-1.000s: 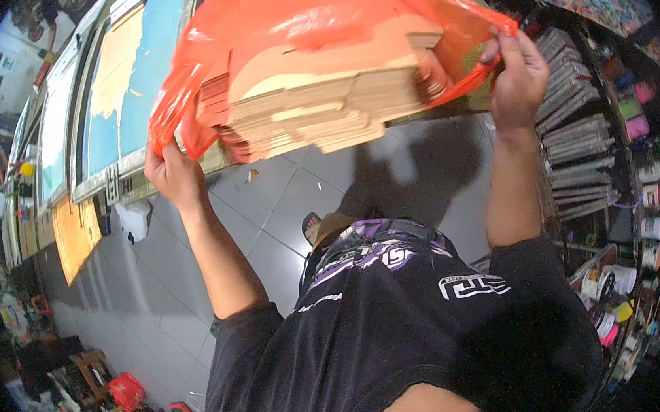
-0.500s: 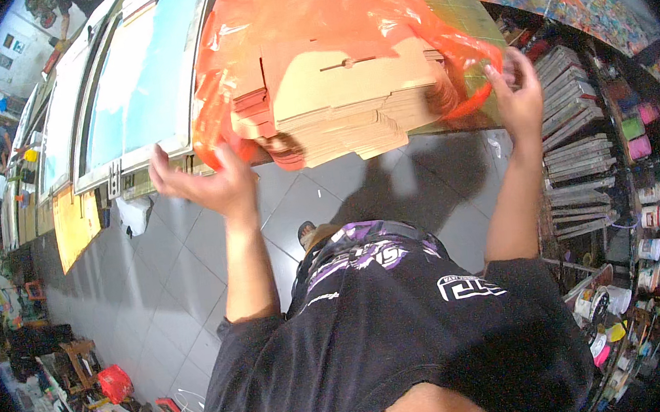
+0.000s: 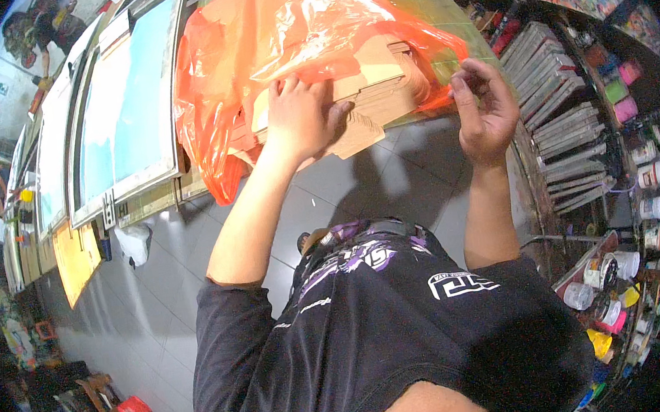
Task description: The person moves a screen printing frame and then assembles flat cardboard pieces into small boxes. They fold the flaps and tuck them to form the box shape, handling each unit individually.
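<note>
A stack of flat, die-cut brown cardboard pieces [image 3: 370,83] lies inside a translucent orange plastic bag [image 3: 250,35], its near end sticking out of the bag's mouth. My left hand [image 3: 302,117] rests on top of the stack by the bag's rim, thumb apart from the fingers. Part of the cardboard is hidden beneath it. At the right corner of the mouth, my right hand [image 3: 488,111] pinches the bag's edge between thumb and fingers. The bag's left edge hangs loose over the near side of the table [image 3: 446,8].
Framed screens [image 3: 118,107] with white and pale blue surfaces stand left of the bag. A rack of stacked frames [image 3: 550,97] is at the right, beside shelves of tubs [image 3: 656,173]. Grey tiled floor [image 3: 169,269] lies below. Another person [image 3: 51,30] shows at the far left.
My left hand has left the bag's left edge and moved right onto the stack. The bag's rim now covers more of the cardboard. My right hand remains at the right corner.
</note>
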A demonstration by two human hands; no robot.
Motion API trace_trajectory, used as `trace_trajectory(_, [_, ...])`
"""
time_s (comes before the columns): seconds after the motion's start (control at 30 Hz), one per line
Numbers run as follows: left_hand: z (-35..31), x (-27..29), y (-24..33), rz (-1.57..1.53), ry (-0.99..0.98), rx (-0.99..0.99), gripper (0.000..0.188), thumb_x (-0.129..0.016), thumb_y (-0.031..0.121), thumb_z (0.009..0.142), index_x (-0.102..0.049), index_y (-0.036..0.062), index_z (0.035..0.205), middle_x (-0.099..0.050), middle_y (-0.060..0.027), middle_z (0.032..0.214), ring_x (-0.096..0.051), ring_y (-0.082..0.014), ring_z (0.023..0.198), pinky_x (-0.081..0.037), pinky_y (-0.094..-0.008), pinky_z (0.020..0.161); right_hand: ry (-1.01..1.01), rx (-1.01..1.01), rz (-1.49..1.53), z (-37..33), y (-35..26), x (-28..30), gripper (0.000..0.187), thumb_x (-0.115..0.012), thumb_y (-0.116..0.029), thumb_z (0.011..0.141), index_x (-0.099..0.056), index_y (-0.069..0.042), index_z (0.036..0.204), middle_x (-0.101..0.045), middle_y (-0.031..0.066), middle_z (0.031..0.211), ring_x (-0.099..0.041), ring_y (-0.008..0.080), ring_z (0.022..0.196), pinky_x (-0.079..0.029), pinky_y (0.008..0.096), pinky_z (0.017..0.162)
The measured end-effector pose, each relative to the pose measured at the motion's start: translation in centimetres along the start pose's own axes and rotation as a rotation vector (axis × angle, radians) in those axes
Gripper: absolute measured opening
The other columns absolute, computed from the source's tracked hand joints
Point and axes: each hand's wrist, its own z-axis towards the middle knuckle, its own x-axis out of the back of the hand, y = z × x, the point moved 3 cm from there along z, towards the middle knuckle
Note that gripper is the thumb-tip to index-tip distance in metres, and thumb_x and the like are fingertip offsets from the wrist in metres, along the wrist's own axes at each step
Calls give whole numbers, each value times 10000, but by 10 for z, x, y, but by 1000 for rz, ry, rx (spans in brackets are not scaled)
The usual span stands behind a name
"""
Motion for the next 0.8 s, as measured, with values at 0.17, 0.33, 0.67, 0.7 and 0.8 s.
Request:
trace_trajectory(0.17, [16, 15, 7, 39, -163, -21, 324, -557, 361, 804, -567, 54, 909, -612, -162, 753, -549, -326, 934, -322, -503, 950, 3, -49, 11, -10, 4, 14, 183, -608, -13, 818, -591, 16, 997, -607, 38, 830, -561, 89, 719, -463, 218, 655])
trace_trajectory(0.33, [11, 15, -1, 5, 23, -91, 321, -542, 352, 808, -554, 59, 938, -622, -128, 906, -539, -317, 984, -319, -504, 946, 9, -98, -41, -15, 4, 28, 165, -608, -19, 820, -602, 16, 981, -610, 36, 820, -556, 84, 706, -458, 216, 640])
trace_trajectory(0.67, [21, 21, -22, -410, -136, 115, 473, -592, 432, 819, -590, 85, 1140, -630, -137, 1007, -549, -314, 991, -367, -414, 919, 66, -160, 17, -22, 7, 39, 143, -646, -67, 791, -630, -11, 922, -630, 45, 790, -580, 107, 716, -463, 242, 669])
trace_trajectory(0.7, [21, 20, -22, -456, -146, 131, 478, -594, 432, 820, -589, 80, 1143, -630, -139, 1012, -547, -321, 995, -367, -416, 922, 68, -163, 29, -24, 6, 40, 143, -647, -68, 790, -631, -12, 921, -633, 47, 792, -582, 110, 715, -464, 244, 668])
trace_trajectory(0.8, [21, 31, -18, -394, -97, 45, 503, -619, 439, 795, -582, 73, 1137, -619, -149, 1033, -533, -331, 1023, -368, -421, 926, 57, -185, -6, -29, 9, 43, 146, -652, -76, 787, -634, -17, 919, -643, 54, 805, -589, 116, 720, -471, 251, 675])
